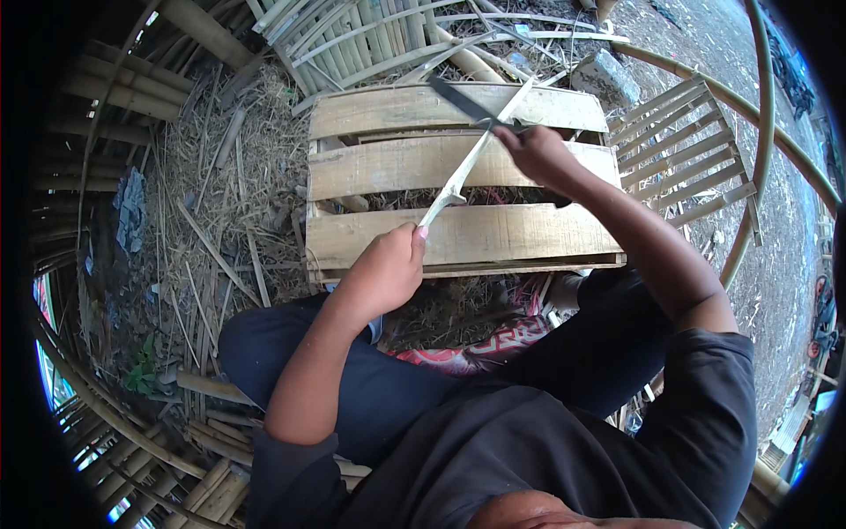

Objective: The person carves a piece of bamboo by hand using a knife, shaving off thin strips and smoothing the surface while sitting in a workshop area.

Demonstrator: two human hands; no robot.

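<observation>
My left hand (386, 269) is closed round the near end of a pale bamboo strip (469, 166). The strip slants up and to the right over a low slatted wooden crate (397, 163). A curl of shaving stands off it near its middle. My right hand (539, 157) grips a large dark-bladed knife (460, 100), its handle mostly hidden in the fingers. The blade points up and left and crosses the strip near its far part.
A slatted bamboo panel (692, 150) lies to the crate's right, beside a stone block (605, 78). Another bamboo panel (357, 44) leans at the back. Shavings and offcuts (247, 167) litter the ground at left. A red patterned sack (485, 348) lies between my legs.
</observation>
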